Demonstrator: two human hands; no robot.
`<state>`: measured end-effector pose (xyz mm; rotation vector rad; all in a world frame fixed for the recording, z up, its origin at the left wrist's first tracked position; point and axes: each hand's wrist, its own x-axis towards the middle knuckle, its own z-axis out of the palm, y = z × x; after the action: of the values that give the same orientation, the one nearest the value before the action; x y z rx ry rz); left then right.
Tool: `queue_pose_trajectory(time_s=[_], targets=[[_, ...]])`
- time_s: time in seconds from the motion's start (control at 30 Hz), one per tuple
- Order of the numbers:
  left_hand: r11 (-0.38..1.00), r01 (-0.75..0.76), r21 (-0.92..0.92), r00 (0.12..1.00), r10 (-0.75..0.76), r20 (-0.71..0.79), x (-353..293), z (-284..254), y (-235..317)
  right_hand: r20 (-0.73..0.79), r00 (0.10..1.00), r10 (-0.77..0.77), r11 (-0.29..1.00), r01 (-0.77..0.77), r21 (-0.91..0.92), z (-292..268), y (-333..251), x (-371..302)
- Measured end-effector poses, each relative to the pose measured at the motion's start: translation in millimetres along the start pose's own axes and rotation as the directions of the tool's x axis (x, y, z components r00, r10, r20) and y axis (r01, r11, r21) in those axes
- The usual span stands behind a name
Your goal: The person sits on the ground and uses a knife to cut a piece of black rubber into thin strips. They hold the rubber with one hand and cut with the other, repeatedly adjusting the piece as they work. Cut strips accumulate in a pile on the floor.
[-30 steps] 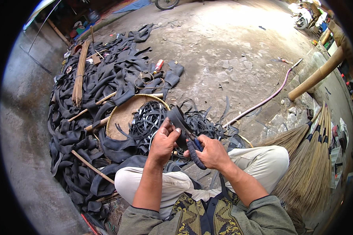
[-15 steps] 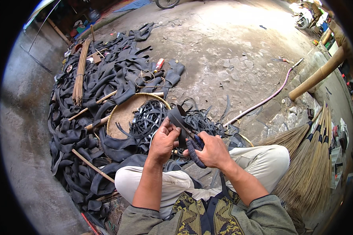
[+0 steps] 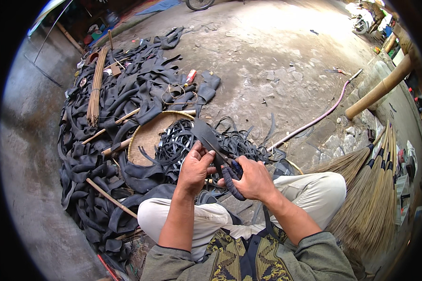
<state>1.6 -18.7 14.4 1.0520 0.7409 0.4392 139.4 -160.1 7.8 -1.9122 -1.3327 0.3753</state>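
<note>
I sit cross-legged on the ground. My left hand (image 3: 195, 169) pinches a flat black rubber strip (image 3: 204, 134) that sticks up and away from me. Close beside it, my right hand (image 3: 252, 179) grips scissors with dark wrapped handles (image 3: 230, 179), their blades at the strip's near end. A round woven basket (image 3: 147, 136) lies just beyond my hands, partly filled with thin cut black rubber strips (image 3: 175, 143). More cut strips (image 3: 241, 140) spill to its right.
A big heap of black rubber inner tubes (image 3: 122, 98) with wooden sticks (image 3: 108, 196) covers the ground at left. A bundle of thin canes (image 3: 95, 89) lies on it. Straw brooms (image 3: 368, 187) lean at right. A pink hose (image 3: 314, 121) crosses the concrete.
Both hands stay close together on the strip and scissors; they shift only slightly. Nothing else has moved.
</note>
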Motion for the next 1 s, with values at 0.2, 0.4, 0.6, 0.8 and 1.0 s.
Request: queue_pose_trajectory(time_s=[0.2,0.4,0.6,0.8,1.0], targets=[[0.985,-0.036,-0.170,0.998,0.028,-0.047,5.6,-4.9,6.8,0.200,0.953,0.228,0.968,-0.245,0.063,0.9,-0.1,-3.7],[0.995,-0.047,-0.093,0.998,0.043,-0.045,5.0,-9.0,2.2,0.051,0.999,0.016,1.000,-0.016,-0.004,0.0,-4.2,-0.8],[0.998,0.014,-0.060,1.000,-0.013,0.018,4.6,-2.7,-6.1,0.084,0.991,0.104,0.994,-0.099,-0.055,0.4,6.1,-0.1],[0.978,-0.124,-0.170,0.990,0.111,-0.084,6.6,-0.7,2.9,0.165,0.965,0.202,0.977,-0.211,0.037,6.7,5.0,-5.0],[0.995,0.006,-0.104,0.998,-0.012,-0.054,2.7,3.7,-2.3,-0.023,0.999,0.027,0.997,-0.029,-0.067,5.6,-0.7,1.4]])
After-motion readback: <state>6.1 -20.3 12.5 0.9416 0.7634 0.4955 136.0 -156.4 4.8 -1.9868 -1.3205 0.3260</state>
